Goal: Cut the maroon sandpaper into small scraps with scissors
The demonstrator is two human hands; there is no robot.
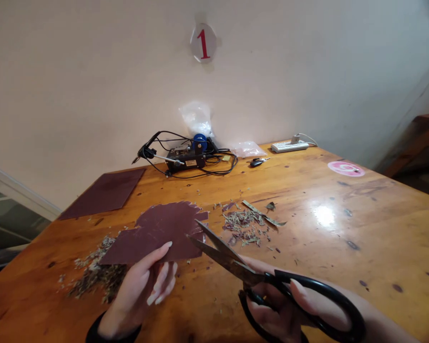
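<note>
My left hand (152,278) pinches the lower edge of a dark maroon sheet (164,228), thumb on top and fingers beneath. The sheet looks like sandpaper, with a ragged, cut upper and right edge. My right hand (282,305) is wrapped through the handles of black-handled scissors (236,264). Their blades are parted, with the tips at the right edge of the sheet. A pile of small cut scraps (245,224) lies just beyond the scissors. More shredded bits (100,271) are heaped to the left, partly hidden by the sheet and my left hand.
Another maroon sheet (105,193) lies at the table's back left. A soldering-type stand with cables (186,157), plastic bags (248,148), a black-handled tool (258,162) and a white power strip (289,146) line the back. A round pink sticker (346,168) marks the wooden table (379,228).
</note>
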